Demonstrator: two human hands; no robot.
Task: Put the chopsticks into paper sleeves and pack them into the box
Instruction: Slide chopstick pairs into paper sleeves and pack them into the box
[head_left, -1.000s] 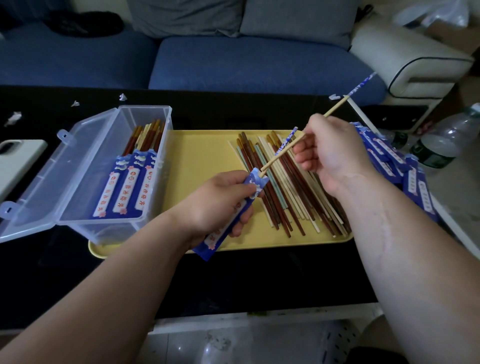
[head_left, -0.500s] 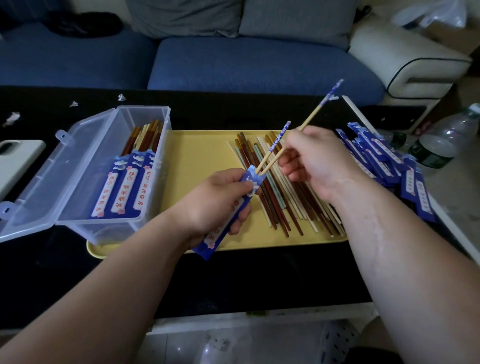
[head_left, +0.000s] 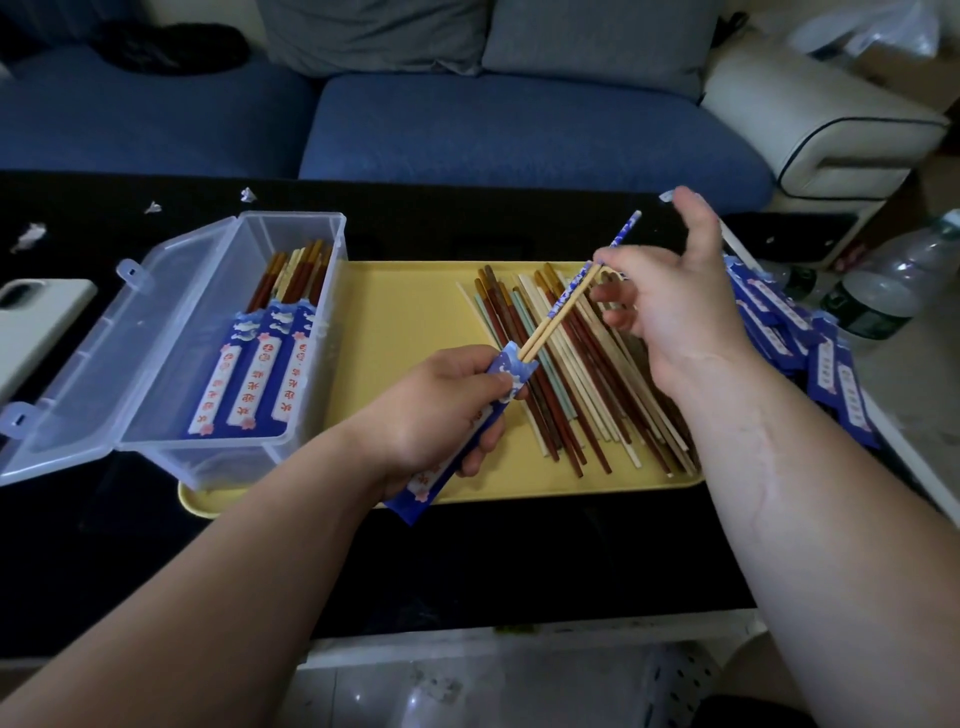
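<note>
Chopstick pair (head_left: 558, 317) tips now inside paper sleeve (head_left: 506, 371), over tray's (head_left: 405, 312) middle | left hand (head_left: 436, 410) grips sleeve | right hand (head_left: 675, 306) has unclenched, fingertips (head_left: 615, 260) just touching pair | reads as re-grip to push home

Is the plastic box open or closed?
Open: the lid of the box is swung back to the left, sleeved chopsticks visible inside.
</note>
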